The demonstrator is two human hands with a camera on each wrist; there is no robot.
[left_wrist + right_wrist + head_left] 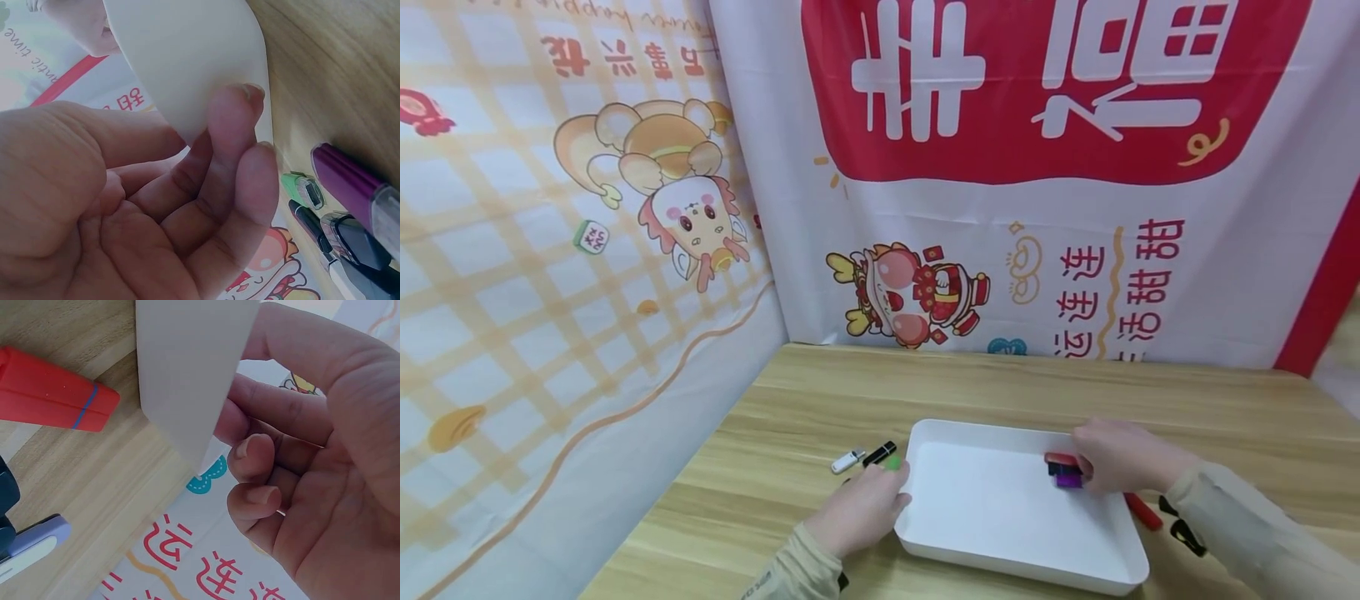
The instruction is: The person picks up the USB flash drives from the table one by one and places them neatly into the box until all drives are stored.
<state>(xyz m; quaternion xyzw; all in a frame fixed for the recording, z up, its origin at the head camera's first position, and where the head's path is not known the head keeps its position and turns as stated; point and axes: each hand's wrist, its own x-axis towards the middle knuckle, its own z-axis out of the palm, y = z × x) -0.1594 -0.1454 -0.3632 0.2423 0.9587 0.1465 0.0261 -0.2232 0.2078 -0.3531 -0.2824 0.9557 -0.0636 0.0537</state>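
Note:
A white tray [1000, 521] lies on the wooden table. My left hand [863, 504] pinches its left side, thumb on the inner side of the rim and curled fingers against the outer wall [187, 69]. Over the tray's right side is my right hand [1112, 457], fingers bent, its fingertips right at a small cluster in the tray: a red stick [1060, 458], a black one and a purple one [1069, 481]. The tray wall [187, 375] hides the ends of its thumb and index finger in the right wrist view, so I cannot tell whether they pinch a stick.
Left of the tray lie a white USB stick [847, 461], a black stick [880, 453], a green one [303, 189] and a purple one [350, 178]. On the right are a red stick [1143, 511] and dark small items [1187, 537]. Printed cloths hang behind and at left.

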